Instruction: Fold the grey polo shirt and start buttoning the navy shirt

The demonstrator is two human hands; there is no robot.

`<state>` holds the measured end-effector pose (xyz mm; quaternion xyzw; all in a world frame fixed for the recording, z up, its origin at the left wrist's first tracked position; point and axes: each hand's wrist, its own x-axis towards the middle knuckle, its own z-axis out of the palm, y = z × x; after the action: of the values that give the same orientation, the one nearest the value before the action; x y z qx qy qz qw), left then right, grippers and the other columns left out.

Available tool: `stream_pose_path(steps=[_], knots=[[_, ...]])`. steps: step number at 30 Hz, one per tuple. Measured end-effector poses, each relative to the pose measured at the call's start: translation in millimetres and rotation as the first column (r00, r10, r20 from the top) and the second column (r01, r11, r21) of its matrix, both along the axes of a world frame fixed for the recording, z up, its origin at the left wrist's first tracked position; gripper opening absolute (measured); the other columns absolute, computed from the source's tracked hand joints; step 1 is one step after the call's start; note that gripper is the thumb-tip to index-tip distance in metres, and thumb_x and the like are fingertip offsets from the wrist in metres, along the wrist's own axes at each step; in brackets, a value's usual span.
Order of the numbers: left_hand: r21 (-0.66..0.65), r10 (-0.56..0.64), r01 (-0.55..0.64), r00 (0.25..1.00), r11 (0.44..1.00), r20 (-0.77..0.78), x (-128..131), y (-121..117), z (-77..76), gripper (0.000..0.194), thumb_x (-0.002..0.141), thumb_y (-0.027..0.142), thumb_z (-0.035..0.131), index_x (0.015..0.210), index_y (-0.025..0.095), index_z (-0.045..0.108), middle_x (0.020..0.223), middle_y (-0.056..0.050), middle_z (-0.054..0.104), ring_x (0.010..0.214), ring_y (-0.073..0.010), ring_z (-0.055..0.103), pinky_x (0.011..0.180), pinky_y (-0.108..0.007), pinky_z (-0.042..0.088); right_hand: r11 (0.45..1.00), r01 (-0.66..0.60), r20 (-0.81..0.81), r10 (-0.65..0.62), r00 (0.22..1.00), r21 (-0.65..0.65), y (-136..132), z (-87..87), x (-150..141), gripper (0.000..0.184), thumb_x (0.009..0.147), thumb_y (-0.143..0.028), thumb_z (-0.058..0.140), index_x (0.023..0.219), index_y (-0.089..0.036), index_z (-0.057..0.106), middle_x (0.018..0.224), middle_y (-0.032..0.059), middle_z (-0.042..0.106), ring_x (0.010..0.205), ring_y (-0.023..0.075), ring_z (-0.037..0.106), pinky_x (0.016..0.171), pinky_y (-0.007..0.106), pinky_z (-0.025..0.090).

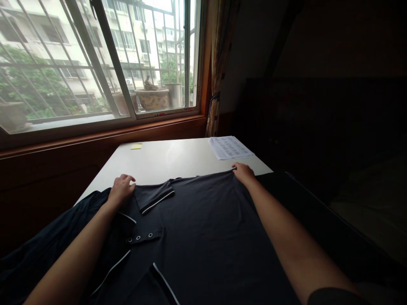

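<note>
A dark polo shirt (203,228) with white piping on collar and sleeves lies spread sideways over the table, its buttoned placket toward the left. My left hand (122,188) pinches the far edge of the shirt by the shoulder, beside the folded-in sleeve. At the far hem corner on the right, my right hand (243,173) has the cloth gripped between thumb and fingers. More dark cloth (54,233) lies under my left forearm and hangs past the table's left side.
The white table (171,156) shows beyond the shirt. On it are a yellow sticky note (136,145) and printed paper sheets (230,147). Behind stands a barred window (104,59) with potted plants outside, and a tied curtain (219,63). The right side is very dark.
</note>
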<state>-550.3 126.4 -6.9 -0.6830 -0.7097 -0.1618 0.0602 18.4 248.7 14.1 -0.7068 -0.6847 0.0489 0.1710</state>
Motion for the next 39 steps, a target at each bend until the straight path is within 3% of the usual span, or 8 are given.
stream_pose_path(steps=[4, 7, 11, 14, 17, 27, 33, 39], knots=[[0.023, -0.225, 0.227, 0.973, 0.974, -0.056, 45.5, 1.4, 2.8, 0.036, 0.095, 0.036, 0.046, 0.121, 0.019, 0.065, 0.135, -0.012, 0.056, 0.130, -0.0314, 0.048, 0.110, -0.047, 0.040, 0.996, -0.051, 0.096, 0.044, 0.994, 0.068, -19.6, 1.6, -39.2, 0.036, 0.090, -0.015, 0.048, 0.121, -0.014, 0.067, 0.129, 0.0213, 0.058, 0.119, 0.0358, 0.051, 0.101, 0.050, 0.039], [-0.014, -0.401, 0.401, 0.912, 0.916, -0.086, 93.2, 5.8, -0.1, 0.038, 0.098, 0.039, 0.046, 0.130, 0.025, 0.061, 0.143, -0.005, 0.055, 0.143, -0.0259, 0.036, 0.119, -0.043, 0.030, 0.967, -0.228, 0.138, 0.213, 0.967, 0.110, -37.9, -1.9, -87.6, 0.042, 0.094, -0.017, 0.044, 0.132, -0.012, 0.061, 0.141, 0.0201, 0.051, 0.129, 0.0339, 0.045, 0.112, 0.047, 0.031], [-0.067, -0.479, 0.474, 0.873, 0.878, -0.094, 144.9, 9.3, -12.5, 0.045, 0.100, 0.042, 0.045, 0.141, 0.026, 0.052, 0.149, -0.005, 0.051, 0.147, -0.0267, 0.030, 0.120, -0.049, 0.025, 0.840, -0.539, 0.176, 0.521, 0.835, 0.066, -67.2, -19.5, -152.4, 0.046, 0.099, -0.034, 0.044, 0.143, -0.021, 0.052, 0.155, 0.0061, 0.042, 0.140, 0.0217, 0.037, 0.118, 0.033, 0.025], [-0.110, -0.467, 0.457, 0.880, 0.883, -0.088, 158.7, 8.1, -21.8, 0.049, 0.102, 0.044, 0.040, 0.147, 0.026, 0.046, 0.154, -0.005, 0.044, 0.148, -0.0286, 0.029, 0.119, -0.053, 0.024, 0.769, -0.639, 0.172, 0.629, 0.758, 0.005, -82.2, -35.2, -171.7, 0.052, 0.100, -0.047, 0.041, 0.147, -0.023, 0.048, 0.159, 0.0028, 0.037, 0.146, 0.0202, 0.032, 0.120, 0.035, 0.023], [-0.145, -0.445, 0.431, 0.892, 0.891, -0.080, 157.2, 5.4, -26.1, 0.051, 0.103, 0.047, 0.034, 0.151, 0.029, 0.040, 0.159, -0.002, 0.037, 0.150, -0.0280, 0.025, 0.120, -0.052, 0.022, 0.790, -0.613, 0.160, 0.609, 0.777, -0.026, -82.4, -44.2, -156.8, 0.059, 0.102, -0.051, 0.033, 0.152, -0.020, 0.040, 0.162, 0.0058, 0.031, 0.149, 0.0214, 0.026, 0.122, 0.040, 0.019], [-0.200, -0.418, 0.400, 0.907, 0.894, -0.054, 153.1, 6.3, -26.6, 0.056, 0.103, 0.052, 0.030, 0.155, 0.033, 0.029, 0.164, 0.001, 0.023, 0.152, -0.0269, 0.016, 0.122, -0.052, 0.016, 0.942, -0.322, 0.178, 0.334, 0.926, -0.092, -53.9, -52.8, -54.2, 0.065, 0.102, -0.054, 0.025, 0.155, -0.017, 0.032, 0.164, 0.0089, 0.022, 0.152, 0.0225, 0.018, 0.122, 0.045, 0.014], [-0.207, -0.419, 0.403, 0.907, 0.892, -0.043, 151.3, 7.5, -27.2, 0.055, 0.103, 0.052, 0.031, 0.155, 0.035, 0.029, 0.164, 0.001, 0.021, 0.152, -0.0276, 0.017, 0.121, -0.053, 0.016, 0.971, -0.225, 0.185, 0.236, 0.954, -0.082, -43.7, -56.6, -40.5, 0.065, 0.102, -0.052, 0.028, 0.154, -0.014, 0.032, 0.163, 0.0119, 0.025, 0.151, 0.0245, 0.019, 0.122, 0.044, 0.016], [-0.175, -0.435, 0.423, 0.900, 0.889, -0.035, 152.0, 5.8, -25.1, 0.053, 0.103, 0.051, 0.032, 0.154, 0.035, 0.032, 0.163, -0.001, 0.024, 0.151, -0.0293, 0.019, 0.120, -0.056, 0.019, 0.976, -0.212, 0.170, 0.217, 0.961, -0.050, -41.9, -56.4, -39.8, 0.063, 0.102, -0.050, 0.031, 0.153, -0.014, 0.035, 0.162, 0.0137, 0.028, 0.150, 0.0260, 0.022, 0.121, 0.046, 0.018]])
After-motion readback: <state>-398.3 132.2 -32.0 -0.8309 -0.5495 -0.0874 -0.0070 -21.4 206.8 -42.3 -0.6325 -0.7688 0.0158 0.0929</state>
